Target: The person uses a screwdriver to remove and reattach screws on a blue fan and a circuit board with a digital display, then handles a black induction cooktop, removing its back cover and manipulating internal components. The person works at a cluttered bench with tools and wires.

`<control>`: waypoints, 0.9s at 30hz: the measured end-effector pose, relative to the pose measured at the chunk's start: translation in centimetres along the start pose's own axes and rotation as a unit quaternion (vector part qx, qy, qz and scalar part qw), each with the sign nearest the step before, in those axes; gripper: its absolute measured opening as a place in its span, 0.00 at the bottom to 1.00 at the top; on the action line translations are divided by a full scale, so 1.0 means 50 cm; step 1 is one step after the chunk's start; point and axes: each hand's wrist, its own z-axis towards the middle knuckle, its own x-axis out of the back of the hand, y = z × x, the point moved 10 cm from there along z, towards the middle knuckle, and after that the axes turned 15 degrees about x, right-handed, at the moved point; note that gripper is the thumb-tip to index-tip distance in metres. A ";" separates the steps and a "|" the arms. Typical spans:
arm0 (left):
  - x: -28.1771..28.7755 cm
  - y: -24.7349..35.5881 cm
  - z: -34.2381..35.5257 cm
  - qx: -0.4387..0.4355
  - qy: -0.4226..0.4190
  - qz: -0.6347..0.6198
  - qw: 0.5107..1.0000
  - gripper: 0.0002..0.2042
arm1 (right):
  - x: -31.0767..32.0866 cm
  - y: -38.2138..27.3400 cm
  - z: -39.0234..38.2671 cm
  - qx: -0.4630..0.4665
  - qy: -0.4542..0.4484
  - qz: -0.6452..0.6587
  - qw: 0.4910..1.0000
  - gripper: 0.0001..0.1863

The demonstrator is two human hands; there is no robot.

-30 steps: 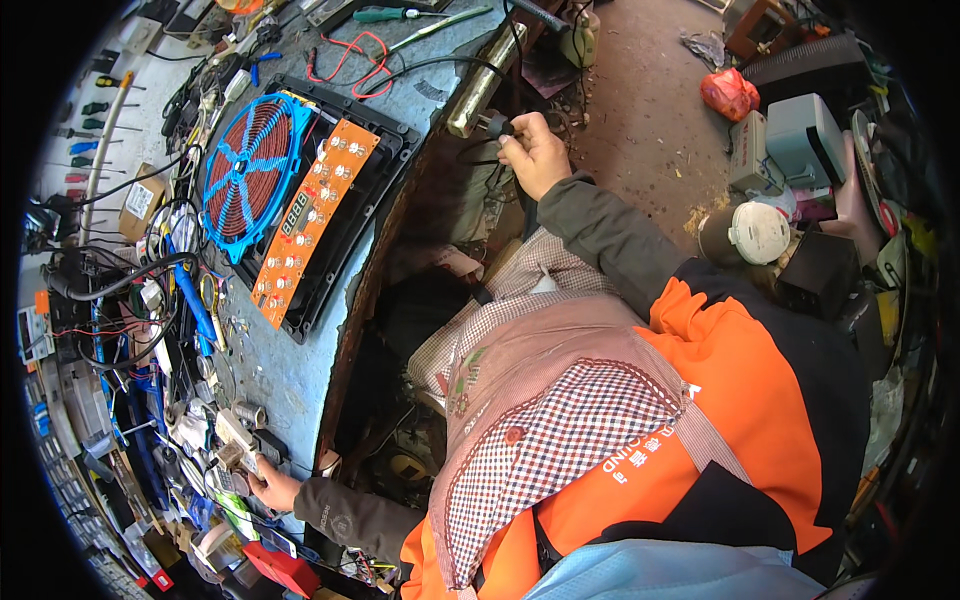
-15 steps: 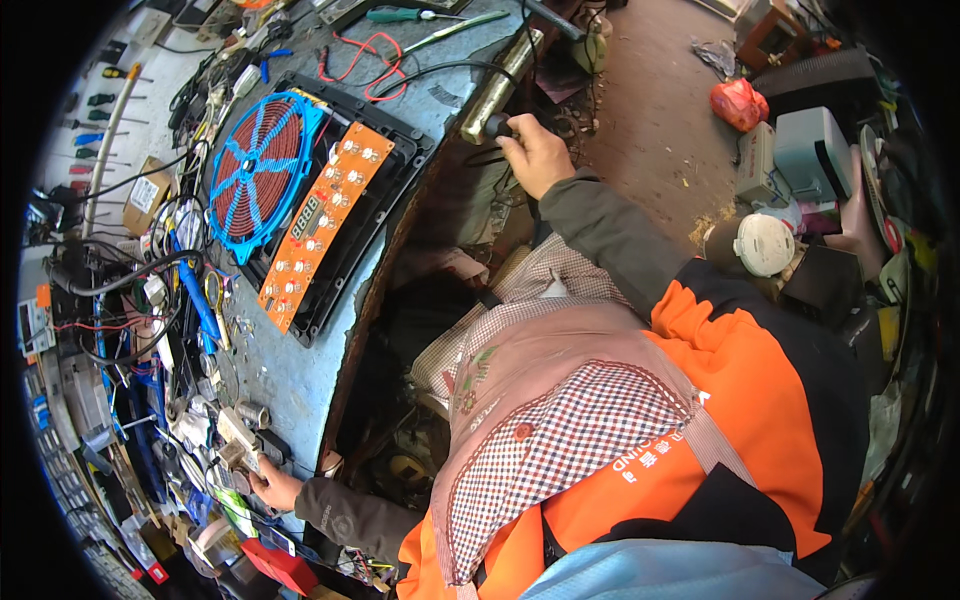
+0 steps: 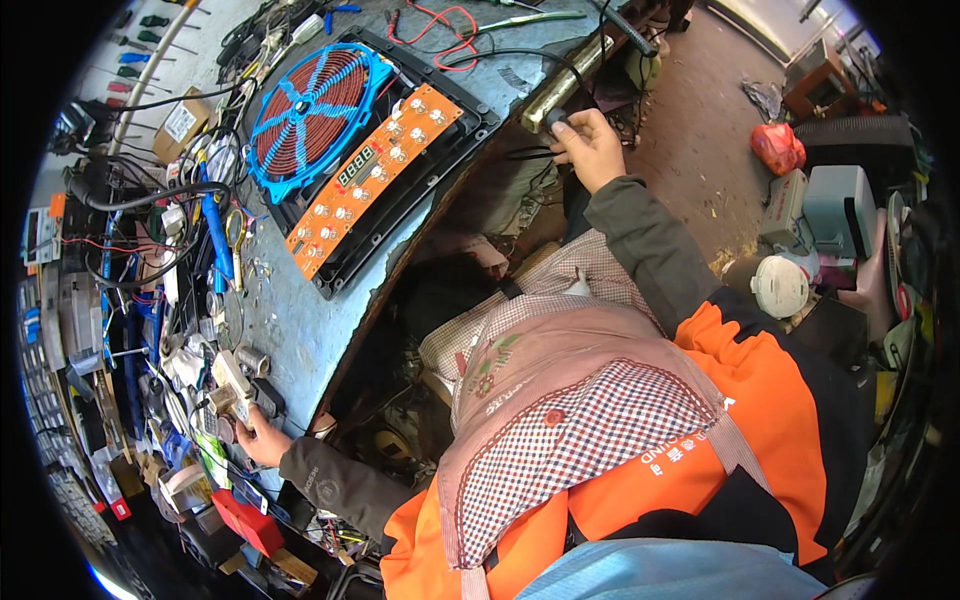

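Up at the bench's right edge, my right hand (image 3: 594,152) pinches a black plug (image 3: 555,119) with a dark cable on it. The plug is at the near end of a long pale metal strip (image 3: 562,92) along that edge. My left hand (image 3: 265,440) is closed at the lower left of the bench, fingertips among clutter beside a beige block-like device (image 3: 231,376). What its fingers hold is hidden. Between the hands lies an opened induction cooker (image 3: 430,185), showing a blue-framed copper coil (image 3: 312,105) and an orange control board (image 3: 370,180).
Tools, cables and small parts crowd the left of the blue bench (image 3: 300,345). Red test leads (image 3: 450,22) lie beyond the cooker. A red box (image 3: 246,520) sits near my left forearm. On the floor at right are a red bag (image 3: 777,149), a white-lidded tub (image 3: 779,286) and grey appliances (image 3: 840,205).
The whole view has shifted, so the bench and cooker appear further right and higher. My right hand stays at the plug, and my left hand remains in the clutter by the beige device.
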 end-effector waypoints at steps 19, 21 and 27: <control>-0.007 0.005 -0.012 -0.007 -0.018 -0.077 0.997 0.32 | 0.042 -0.095 -0.007 0.114 0.126 -0.165 0.972 0.12; -0.007 0.009 -0.016 -0.006 -0.025 -0.071 0.997 0.32 | 0.019 -0.129 -0.010 0.149 0.118 -0.101 0.976 0.11; -0.003 -0.015 0.000 -0.004 -0.026 -0.092 0.995 0.32 | -0.084 -0.296 -0.024 0.322 0.029 -0.113 0.939 0.18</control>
